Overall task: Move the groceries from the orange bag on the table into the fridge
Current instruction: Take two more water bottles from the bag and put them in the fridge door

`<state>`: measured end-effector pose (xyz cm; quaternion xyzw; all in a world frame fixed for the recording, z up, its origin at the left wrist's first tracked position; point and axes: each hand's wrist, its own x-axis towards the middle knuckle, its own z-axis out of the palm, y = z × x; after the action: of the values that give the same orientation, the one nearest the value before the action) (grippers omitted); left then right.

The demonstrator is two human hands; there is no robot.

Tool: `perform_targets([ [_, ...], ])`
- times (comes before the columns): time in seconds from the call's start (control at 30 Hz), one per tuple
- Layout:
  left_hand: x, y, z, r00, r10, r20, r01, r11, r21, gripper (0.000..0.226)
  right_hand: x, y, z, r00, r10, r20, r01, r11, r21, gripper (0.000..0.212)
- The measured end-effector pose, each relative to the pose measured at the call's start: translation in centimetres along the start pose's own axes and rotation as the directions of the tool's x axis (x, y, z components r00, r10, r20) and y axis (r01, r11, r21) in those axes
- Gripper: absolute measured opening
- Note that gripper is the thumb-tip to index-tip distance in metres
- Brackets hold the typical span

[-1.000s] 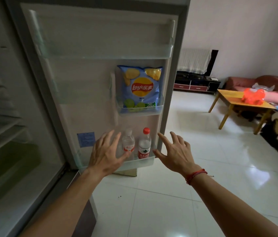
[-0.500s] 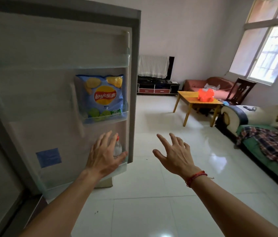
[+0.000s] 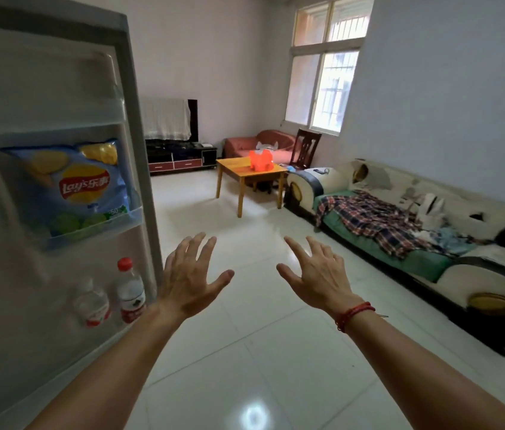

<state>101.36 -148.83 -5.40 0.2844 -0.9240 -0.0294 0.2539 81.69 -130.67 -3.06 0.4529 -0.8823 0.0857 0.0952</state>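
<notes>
Straight ahead, a pale tiled floor (image 3: 245, 352) runs through a living room. An open fridge door (image 3: 43, 82) fills the left side, its inner shelves facing the viewer. A long sofa (image 3: 425, 262) strewn with a plaid cloth lines the right wall.

Far across the room stands a small wooden table (image 3: 235, 169). The orange bag (image 3: 260, 161) sits on its top, towards the right end. It looks squat and crumpled, and is too distant to tell which way its opening faces. It lies well apart from both hands, beyond and between them in the view.

On the door's middle shelf a blue bag of crisps (image 3: 80, 187) stands upright, long axis vertical, with its printed front towards the viewer.

Both hands are held out in front over the floor, backs up, fingers straight and spread, holding nothing. The left hand (image 3: 189, 280) hovers just beside the door's outer edge, without plainly touching it. The right hand (image 3: 319, 277) is apart from it, to the right.

On the door's lower shelf stand two small water bottles, caps up: a red-capped bottle (image 3: 130, 293) nearer the left hand, and a blurred clear-capped bottle (image 3: 93, 302) beside it.

A red cord bracelet (image 3: 353, 315) circles the right wrist.
</notes>
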Motion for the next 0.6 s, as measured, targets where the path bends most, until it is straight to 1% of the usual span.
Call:
perform_targets([
  [0.27,2.1,4.6,1.9,0.991,0.132,0.014,-0.131,0.991,-0.018,0.081,-2.3,4.8,-0.6,0.991,0.132,-0.014,-0.132,0.991,-0.01,0.068],
  [0.43,3.1,6.7,2.8,0.987,0.157,0.016,-0.157,0.988,-0.002,0.081,-2.0,7.0,-0.3,0.988,0.15,-0.021,-0.15,0.989,-0.005,0.068],
  [0.6,3.9,8.2,3.6,0.988,0.153,0.013,-0.153,0.988,0.02,0.08,-1.3,8.9,0.1,0.989,0.148,-0.009,-0.148,0.989,0.0,0.069],
])
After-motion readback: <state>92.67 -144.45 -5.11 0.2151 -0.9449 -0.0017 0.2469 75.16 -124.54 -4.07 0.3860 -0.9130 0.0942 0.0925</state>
